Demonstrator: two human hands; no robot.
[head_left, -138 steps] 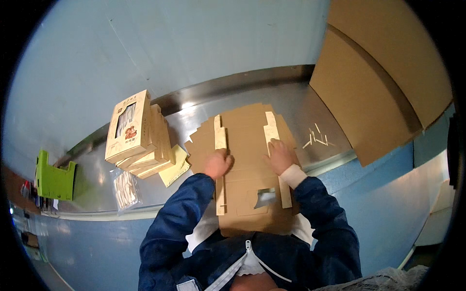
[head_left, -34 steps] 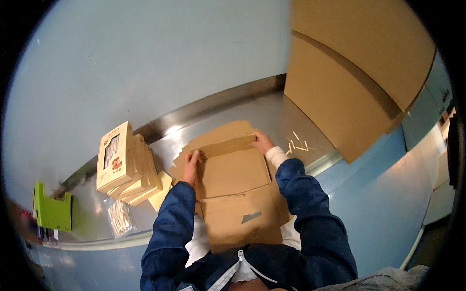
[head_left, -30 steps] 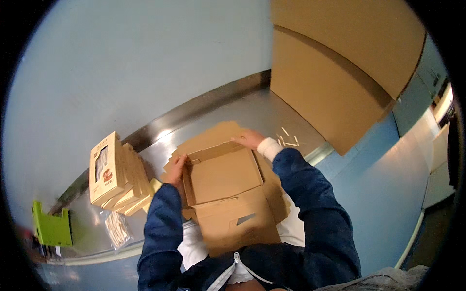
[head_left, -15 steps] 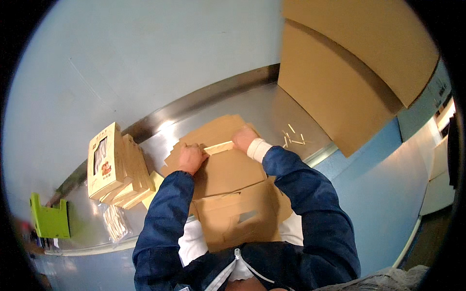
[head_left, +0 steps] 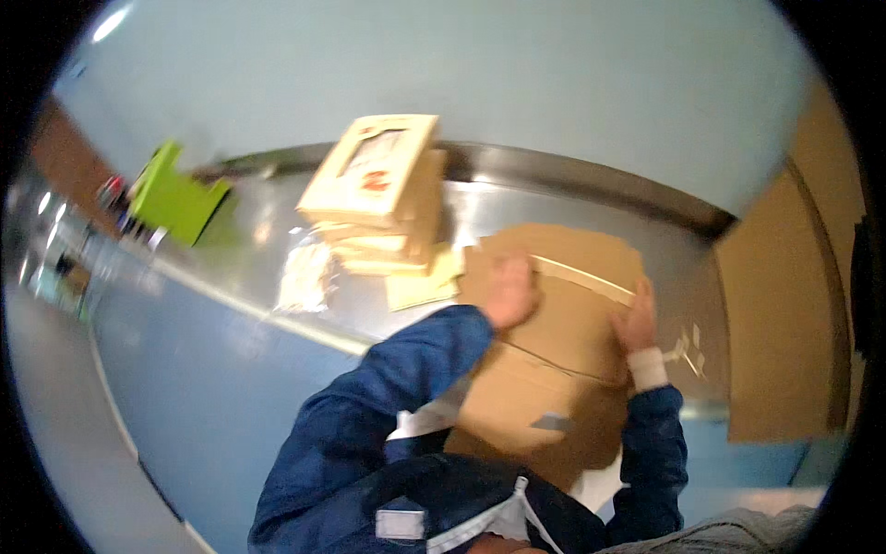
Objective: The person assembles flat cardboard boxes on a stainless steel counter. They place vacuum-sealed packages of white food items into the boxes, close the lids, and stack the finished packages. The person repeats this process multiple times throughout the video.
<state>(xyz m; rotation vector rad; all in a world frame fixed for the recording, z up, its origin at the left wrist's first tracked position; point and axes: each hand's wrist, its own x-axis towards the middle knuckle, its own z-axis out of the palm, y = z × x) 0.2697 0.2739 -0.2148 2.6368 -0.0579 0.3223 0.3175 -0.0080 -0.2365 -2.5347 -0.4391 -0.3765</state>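
Note:
Brown flat cardboard (head_left: 572,323), with a crease across its middle, lies on the metal worktop and reaches over its front edge toward my body. A thin pale strip (head_left: 581,275) runs along the cardboard's far part. My left hand (head_left: 512,291) rests on the cardboard by the strip's left end, its fingers smeared by motion. At the strip's right end, my right hand (head_left: 637,319) lies along the cardboard's side with straight fingers.
Left of the cardboard stand several stacked cream boxes (head_left: 369,171), a yellow sheet (head_left: 420,286) and a clear bag of pale sticks (head_left: 306,275). A green holder (head_left: 180,198) stands farther left. Loose pale sticks (head_left: 688,351) and tall cardboard panels (head_left: 775,314) are at the right.
The view has swung left, so the whole scene sits farther right. My fingers were bent at the strip's two ends; now the right ones are straighter at the cardboard's side.

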